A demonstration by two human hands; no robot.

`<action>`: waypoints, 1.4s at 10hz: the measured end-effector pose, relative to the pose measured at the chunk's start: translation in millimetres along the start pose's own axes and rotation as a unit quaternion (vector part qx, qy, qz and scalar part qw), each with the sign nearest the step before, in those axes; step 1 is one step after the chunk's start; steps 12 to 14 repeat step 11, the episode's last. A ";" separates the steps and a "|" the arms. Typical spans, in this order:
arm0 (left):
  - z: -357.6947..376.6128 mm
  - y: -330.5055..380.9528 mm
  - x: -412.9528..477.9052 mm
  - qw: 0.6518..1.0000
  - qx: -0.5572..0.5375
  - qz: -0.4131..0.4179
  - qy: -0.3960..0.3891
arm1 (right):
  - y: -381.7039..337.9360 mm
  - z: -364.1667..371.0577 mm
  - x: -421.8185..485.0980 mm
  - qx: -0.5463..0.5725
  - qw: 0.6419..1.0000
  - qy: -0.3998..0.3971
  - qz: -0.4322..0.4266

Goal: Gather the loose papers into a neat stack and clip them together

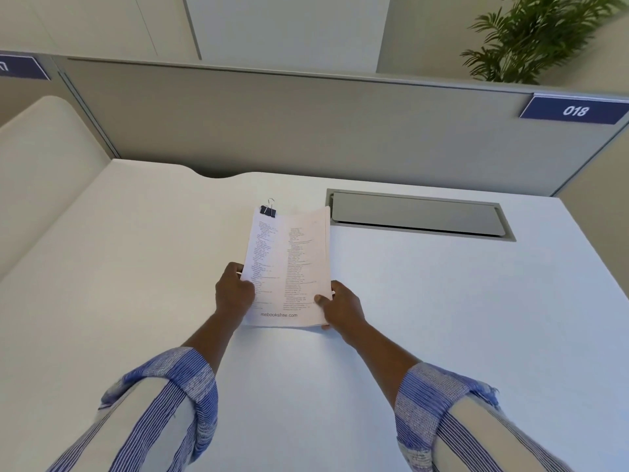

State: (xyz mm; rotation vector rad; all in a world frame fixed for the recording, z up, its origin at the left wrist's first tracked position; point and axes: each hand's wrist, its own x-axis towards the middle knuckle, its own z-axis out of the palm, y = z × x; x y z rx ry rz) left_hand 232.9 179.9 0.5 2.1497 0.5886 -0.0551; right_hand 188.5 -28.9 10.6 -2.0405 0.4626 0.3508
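Both hands, left (235, 294) and right (340, 306), gripping white printed paper stack (289, 264) mid-frame; black binder clip (268, 211) biting one corner only, so sheets risk fanning.

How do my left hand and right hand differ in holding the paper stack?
The left hand grips the paper stack by its left edge; the right hand grips its right edge. The left hand sits higher up the side; the right hand is near the bottom corner. Both hold the same stack.

left sleeve (160, 400): blue-and-cream stripes, cuff rolled back | right sleeve (439, 403): same (paler weave on cuffs)
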 end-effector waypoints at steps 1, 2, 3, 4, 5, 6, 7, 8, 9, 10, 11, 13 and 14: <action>0.5 -2.7 9.7 1.000 0.021 0.016 0.017 | -3.0 4.0 5.6 -0.036 0.999 0.011 -0.002; 1.2 -7.7 11.0 0.997 0.053 0.043 0.037 | -5.6 8.2 7.3 -0.067 0.997 0.019 -0.027; -0.5 -13.6 4.5 0.983 0.150 0.086 0.056 | -8.6 12.3 7.3 -0.117 0.992 0.017 -0.049; 5.5 -29.0 -2.9 0.934 0.286 0.206 0.049 | -11.7 16.5 8.0 -0.192 0.979 0.003 -0.061; 15.9 -45.2 -11.2 0.910 0.346 0.226 -0.029 | -15.2 20.7 4.5 -0.296 0.950 0.018 -0.092; 22.0 -57.4 -16.7 0.907 0.364 0.204 -0.064 | -8.4 28.4 2.4 -0.403 0.899 0.039 -0.169; 22.1 -57.2 -20.5 0.909 0.361 0.200 -0.054 | 3.4 38.1 3.0 -0.438 0.884 -0.011 -0.163; 24.4 -51.7 -22.4 0.914 0.358 0.182 -0.055 | 10.5 40.5 2.6 -0.443 0.882 -0.020 -0.159; 26.3 -48.2 -25.8 0.919 0.350 0.170 -0.062 | 12.1 36.7 3.3 -0.444 0.882 -0.024 -0.158; 26.2 -45.7 -25.5 0.923 0.346 0.160 -0.063 | 7.9 31.9 2.3 -0.430 0.889 -0.040 -0.154; 26.7 -41.2 -33.7 0.927 0.331 0.168 -0.057 | 12.9 20.2 -3.6 -0.401 0.903 -0.041 -0.152; 26.7 -41.2 -33.7 0.927 0.331 0.168 -0.057 | 12.9 20.2 -3.6 -0.401 0.903 -0.041 -0.152; 26.7 -41.2 -33.7 0.927 0.331 0.168 -0.057 | 12.9 20.2 -3.6 -0.401 0.903 -0.041 -0.152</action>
